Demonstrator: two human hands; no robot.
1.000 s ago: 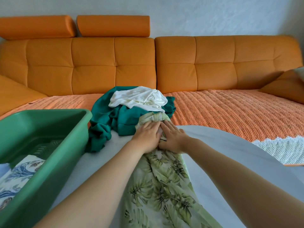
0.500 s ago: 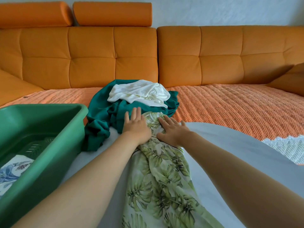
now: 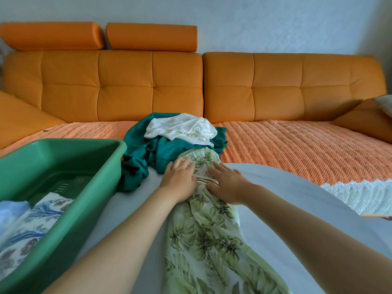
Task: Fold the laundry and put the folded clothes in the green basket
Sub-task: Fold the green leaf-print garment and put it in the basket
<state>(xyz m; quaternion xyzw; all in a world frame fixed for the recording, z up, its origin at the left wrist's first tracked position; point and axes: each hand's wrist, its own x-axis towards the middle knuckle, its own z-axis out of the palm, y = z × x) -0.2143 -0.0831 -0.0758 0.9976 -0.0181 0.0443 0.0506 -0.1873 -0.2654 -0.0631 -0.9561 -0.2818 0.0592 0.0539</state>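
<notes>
My left hand (image 3: 179, 181) lies flat with straight fingers, pressing on the leaf-print garment (image 3: 212, 240). My right hand (image 3: 228, 186) lies just beside it, flat on the same cloth and gripping nothing. The garment runs from under both palms back toward me over the grey sheet (image 3: 297, 198). Just past my fingertips is a teal garment (image 3: 169, 149) with a white garment (image 3: 182, 128) on top. The green basket (image 3: 99, 179) stands left of my left hand, with a folded blue-patterned cloth (image 3: 36, 225) inside.
</notes>
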